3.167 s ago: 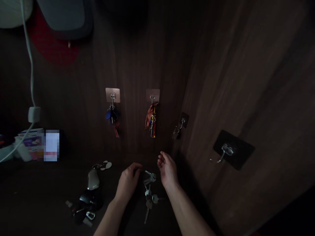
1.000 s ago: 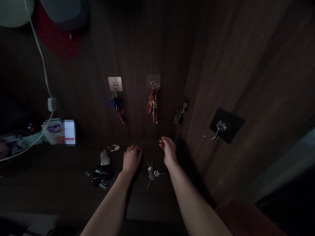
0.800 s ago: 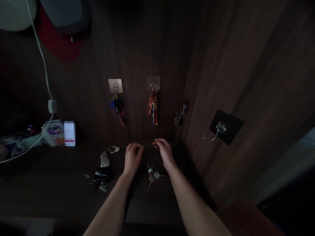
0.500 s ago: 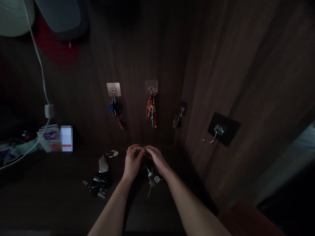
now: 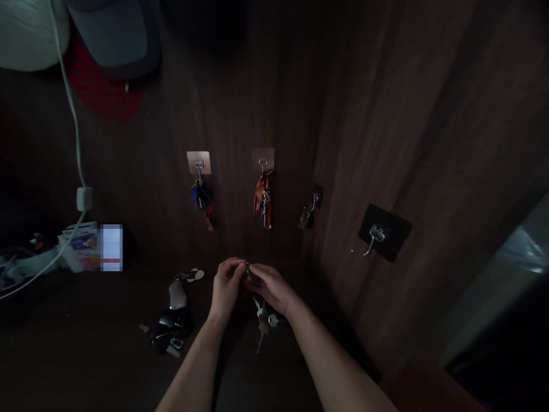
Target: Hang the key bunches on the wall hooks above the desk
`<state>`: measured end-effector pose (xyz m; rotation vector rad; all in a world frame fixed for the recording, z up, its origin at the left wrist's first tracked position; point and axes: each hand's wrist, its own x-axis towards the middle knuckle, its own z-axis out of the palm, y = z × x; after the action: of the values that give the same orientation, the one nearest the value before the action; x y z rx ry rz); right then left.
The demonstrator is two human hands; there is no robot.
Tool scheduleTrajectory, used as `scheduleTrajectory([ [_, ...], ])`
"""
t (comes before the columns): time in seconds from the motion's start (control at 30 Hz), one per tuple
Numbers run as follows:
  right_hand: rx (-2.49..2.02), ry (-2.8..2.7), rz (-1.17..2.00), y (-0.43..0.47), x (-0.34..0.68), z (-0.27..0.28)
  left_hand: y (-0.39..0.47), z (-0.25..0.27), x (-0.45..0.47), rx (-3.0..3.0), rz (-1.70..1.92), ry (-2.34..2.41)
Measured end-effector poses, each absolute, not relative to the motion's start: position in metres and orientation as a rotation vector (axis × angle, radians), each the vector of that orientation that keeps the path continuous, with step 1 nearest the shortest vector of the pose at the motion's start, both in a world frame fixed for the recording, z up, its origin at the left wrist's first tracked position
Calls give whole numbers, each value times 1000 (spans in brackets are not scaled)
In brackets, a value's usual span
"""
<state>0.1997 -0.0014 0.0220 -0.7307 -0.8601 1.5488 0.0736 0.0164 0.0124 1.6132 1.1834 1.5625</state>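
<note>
Keys [image 5: 261, 323] hang low centre, their ring pinched between left hand [image 5: 226, 288] and right hand [image 5: 269, 288], fingertips meeting. Judged: ring being worked; next calls for steady pinch.

Very dim, murky, edges warped

Bare forearms, no sleeves, no rings

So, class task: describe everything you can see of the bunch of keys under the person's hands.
The bunch of keys looks like silvery metal: several keys fanned out, one long blade pointing toward the camera. It hangs or lies below the left hand and right hand, whose fingertips meet above it over the dark shelf. Whether they pinch its ring is too dim to tell.
</note>
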Motion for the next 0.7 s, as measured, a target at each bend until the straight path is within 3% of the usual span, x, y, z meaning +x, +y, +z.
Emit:
scheduleTrajectory([
  [0.3, -677, -461, 1237, 15, 228, 28, 26, 6, 57, 1422, 1655, 1432],
  [0.47, -609, -330, 1095, 23, 241, 52, 29, -2, 62, 1743, 1431, 1502],
  [0.7, -387, -87, 1196, 31, 251, 116, 28, -7, 66, 1885, 1257, 1532],
])
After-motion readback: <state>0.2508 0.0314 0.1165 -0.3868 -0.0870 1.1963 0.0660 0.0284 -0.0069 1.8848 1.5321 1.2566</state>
